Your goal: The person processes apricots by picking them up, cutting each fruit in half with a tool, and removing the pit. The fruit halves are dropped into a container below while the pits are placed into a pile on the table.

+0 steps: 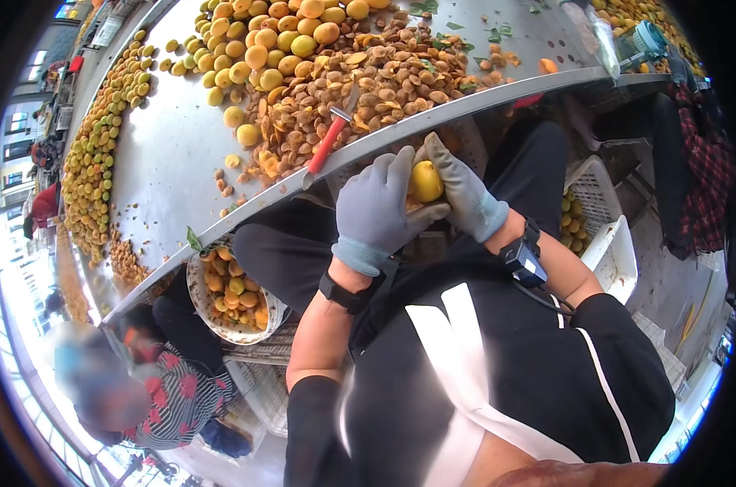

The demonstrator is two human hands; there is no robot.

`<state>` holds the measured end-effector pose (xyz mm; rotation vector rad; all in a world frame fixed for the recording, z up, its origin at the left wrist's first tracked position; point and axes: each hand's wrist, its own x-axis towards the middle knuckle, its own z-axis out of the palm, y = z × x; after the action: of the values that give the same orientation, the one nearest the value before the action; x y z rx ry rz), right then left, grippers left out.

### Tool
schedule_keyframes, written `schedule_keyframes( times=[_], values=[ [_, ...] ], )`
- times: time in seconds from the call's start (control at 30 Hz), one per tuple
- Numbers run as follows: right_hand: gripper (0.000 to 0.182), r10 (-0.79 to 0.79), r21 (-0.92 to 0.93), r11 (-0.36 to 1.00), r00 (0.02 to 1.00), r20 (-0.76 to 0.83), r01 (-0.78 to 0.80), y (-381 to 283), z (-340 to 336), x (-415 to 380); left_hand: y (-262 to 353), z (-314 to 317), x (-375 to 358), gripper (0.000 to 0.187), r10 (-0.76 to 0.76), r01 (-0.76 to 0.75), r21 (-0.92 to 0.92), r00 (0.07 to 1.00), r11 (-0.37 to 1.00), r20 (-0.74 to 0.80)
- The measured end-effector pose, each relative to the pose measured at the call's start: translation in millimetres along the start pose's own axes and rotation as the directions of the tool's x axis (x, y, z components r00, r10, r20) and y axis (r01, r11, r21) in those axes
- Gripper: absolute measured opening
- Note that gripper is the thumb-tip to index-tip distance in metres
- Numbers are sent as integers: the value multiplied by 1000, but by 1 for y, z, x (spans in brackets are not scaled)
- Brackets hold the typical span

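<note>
Between my two gloved hands, above my lap, is a yellow apricot (pixel 426 182). My left hand (pixel 376 207) is closed, its fingers and thumb around the fruit's left side and underside. On the other side my right hand (pixel 464 188) presses its fingers against the same apricot. Both gloves are grey with bluish cuffs. A red-handled tool (pixel 327 146) with a metal head lies on the table's near edge, just beyond my left hand. Behind it is a heap of brown apricot stones (pixel 368 89) with bits of flesh.
Whole apricots (pixel 278 40) are piled on the metal table (pixel 173 138), whose raised edge runs before my knees. A white bucket (pixel 196 296) of apricots stands at my left, a white crate (pixel 599 191) at my right. People sit on both sides, one in a striped top (pixel 185 398).
</note>
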<state>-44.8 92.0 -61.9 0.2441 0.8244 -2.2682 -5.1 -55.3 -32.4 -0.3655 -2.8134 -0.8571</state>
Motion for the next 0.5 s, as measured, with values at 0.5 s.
schedule_keyframes(
  times=[0.5],
  values=[
    [22,-122,-463,878,992,30,122,-21,12,-34,39,-15,-6,67,164,-158,165,986,974,-24]
  ],
)
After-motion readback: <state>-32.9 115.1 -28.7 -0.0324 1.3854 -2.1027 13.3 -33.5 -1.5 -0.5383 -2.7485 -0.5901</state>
